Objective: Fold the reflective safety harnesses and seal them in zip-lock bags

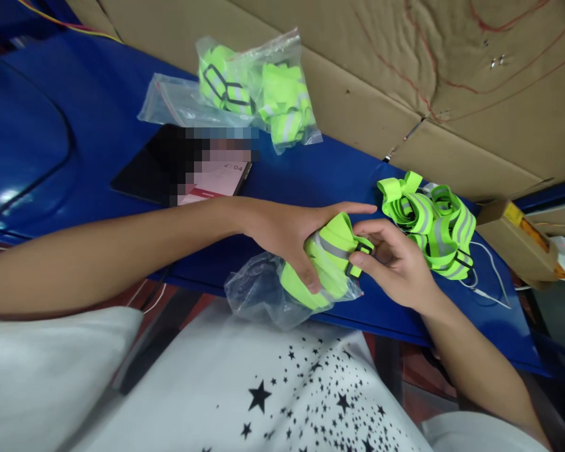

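A folded neon-yellow reflective strap (333, 248) with grey stripes lies partly in a clear plastic bag (258, 292) at the table's near edge. My left hand (294, 235) is wrapped over it from the left, thumb on the near side and forefinger stretched out to the right. At the strap's right end, my right hand (398, 263) pinches it beside a black buckle (358, 258). Part of the bag is hidden under the left hand and the strap.
Loose reflective straps (433, 226) are piled to the right, near a white cable (492, 263) and a cardboard box (518, 242). Bagged straps (287, 103) lie at the back against a cardboard panel (358, 81). A phone (216, 179) rests on the blue table (282, 182).
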Demonstrator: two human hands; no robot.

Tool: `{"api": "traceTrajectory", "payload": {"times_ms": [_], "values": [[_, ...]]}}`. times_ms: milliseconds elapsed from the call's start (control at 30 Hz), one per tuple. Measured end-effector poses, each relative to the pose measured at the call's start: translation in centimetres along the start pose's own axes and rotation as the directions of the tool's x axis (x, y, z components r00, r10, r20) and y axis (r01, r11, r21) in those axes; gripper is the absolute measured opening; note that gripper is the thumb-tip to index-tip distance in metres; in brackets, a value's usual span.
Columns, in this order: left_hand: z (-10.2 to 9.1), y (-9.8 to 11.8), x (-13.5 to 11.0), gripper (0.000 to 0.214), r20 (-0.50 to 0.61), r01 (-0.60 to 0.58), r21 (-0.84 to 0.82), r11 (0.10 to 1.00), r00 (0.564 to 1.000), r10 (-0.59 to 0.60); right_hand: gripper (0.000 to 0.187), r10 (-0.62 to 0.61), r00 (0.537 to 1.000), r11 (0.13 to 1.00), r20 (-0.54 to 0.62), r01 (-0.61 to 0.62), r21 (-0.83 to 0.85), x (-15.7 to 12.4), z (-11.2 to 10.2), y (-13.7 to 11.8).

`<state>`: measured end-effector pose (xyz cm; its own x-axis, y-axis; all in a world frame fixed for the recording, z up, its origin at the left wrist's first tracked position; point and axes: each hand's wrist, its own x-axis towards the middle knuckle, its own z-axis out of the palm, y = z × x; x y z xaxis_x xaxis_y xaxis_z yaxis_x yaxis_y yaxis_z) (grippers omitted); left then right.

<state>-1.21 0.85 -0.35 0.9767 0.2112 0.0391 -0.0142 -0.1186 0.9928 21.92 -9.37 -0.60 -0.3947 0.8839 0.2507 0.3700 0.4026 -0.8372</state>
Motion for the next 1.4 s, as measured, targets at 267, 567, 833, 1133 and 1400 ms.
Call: {"api": "traceTrajectory", "payload": {"times_ms": [267, 567, 833, 1133, 1400], "values": [[0.3, -0.4, 0.2, 0.135, -0.015, -0.072, -0.027, 0.997, 0.997, 0.071, 0.027, -0.002, 0.994, 0.964, -0.105, -0.026, -0.265, -0.5, 0.1, -0.4], [1.2, 0.6, 0.7, 0.108, -0.345, -0.051, 0.211, 0.976, 0.930, 0.123, 0.017, -0.114, 0.926, 0.953, -0.361, -0.001, -0.303, -0.5, 1.8, -1.2], [2.1, 1.6, 0.5, 0.113, -0.433, -0.016, 0.002, 1.000, 0.901, 0.015, 0.038, -0.151, 0.984, 0.950, -0.099, 0.116, -0.290, -0.4, 0.5, -1.6], [1.6, 2.1, 0.0, 0.097, -0.343, -0.108, -0.242, 0.964, 0.939, 0.019, 0.011, -0.222, 0.959, 0.975, -0.178, 0.219, -0.040, 0.4, 0.0, -1.1], [1.0, 3.1, 0.4, 0.027, -0.624, -0.139, -0.273, 0.952, 0.779, -0.065, 0.018, -0.295, 0.792, 0.950, -0.534, 0.185, -0.251, 1.5, -1.0, 0.4]]}}
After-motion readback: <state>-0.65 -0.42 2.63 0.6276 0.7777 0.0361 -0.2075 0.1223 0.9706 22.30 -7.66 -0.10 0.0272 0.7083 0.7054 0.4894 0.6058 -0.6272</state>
